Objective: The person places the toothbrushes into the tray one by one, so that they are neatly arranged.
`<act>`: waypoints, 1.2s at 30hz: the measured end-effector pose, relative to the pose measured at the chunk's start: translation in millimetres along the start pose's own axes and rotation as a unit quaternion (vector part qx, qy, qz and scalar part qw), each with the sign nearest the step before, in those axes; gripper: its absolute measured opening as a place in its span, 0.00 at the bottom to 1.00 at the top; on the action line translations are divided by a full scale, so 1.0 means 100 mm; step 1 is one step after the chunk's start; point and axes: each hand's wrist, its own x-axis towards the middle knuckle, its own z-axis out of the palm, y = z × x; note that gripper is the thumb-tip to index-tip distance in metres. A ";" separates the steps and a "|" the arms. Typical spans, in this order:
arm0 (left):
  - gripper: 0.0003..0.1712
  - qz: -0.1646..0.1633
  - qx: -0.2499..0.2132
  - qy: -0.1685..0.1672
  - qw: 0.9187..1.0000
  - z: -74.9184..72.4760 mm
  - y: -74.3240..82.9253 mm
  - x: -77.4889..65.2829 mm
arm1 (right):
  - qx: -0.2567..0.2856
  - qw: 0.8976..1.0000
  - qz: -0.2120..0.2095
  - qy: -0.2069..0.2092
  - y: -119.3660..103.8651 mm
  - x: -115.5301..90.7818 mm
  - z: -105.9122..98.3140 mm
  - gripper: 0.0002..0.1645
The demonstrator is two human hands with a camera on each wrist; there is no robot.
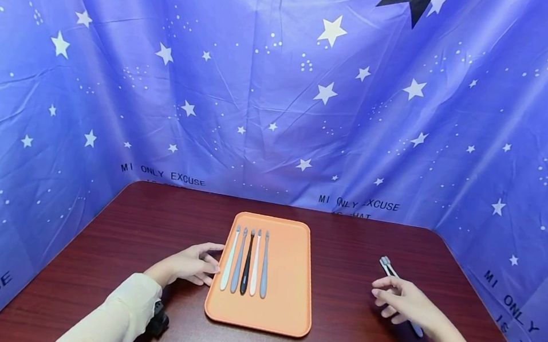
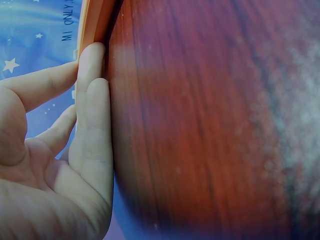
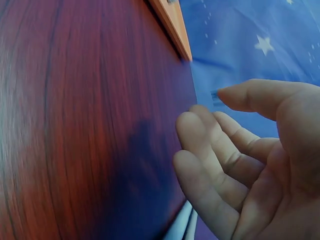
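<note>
An orange tray (image 1: 282, 305) lies on the table, bearing several toothbrushes side by side on its left half: a pale mint one (image 1: 227, 269), a black one (image 1: 246, 271), a pink-white one (image 1: 254, 272) and grey-blue ones. At the tray's left edge is my left hand (image 1: 191, 264); its fairly straight fingers touch the rim (image 2: 92, 22) in the left wrist view. My right hand (image 1: 404, 304), fingers loosely bent and holding nothing, hovers over more toothbrushes (image 1: 388, 265) on the right side. Its palm hides their middle; their heads and a blue-grey handle end show.
The dark red wooden table (image 1: 159, 213) has rounded back corners. A blue star-printed curtain (image 1: 282, 108) hangs behind it and along both sides. Each wrist wears a black camera, one of them at the left cuff (image 1: 158, 320).
</note>
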 end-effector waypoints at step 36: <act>0.40 0.011 0.000 -0.005 1.000 0.01 0.03 -0.05 | -0.149 0.981 0.059 0.110 0.46 -0.29 -0.40 0.19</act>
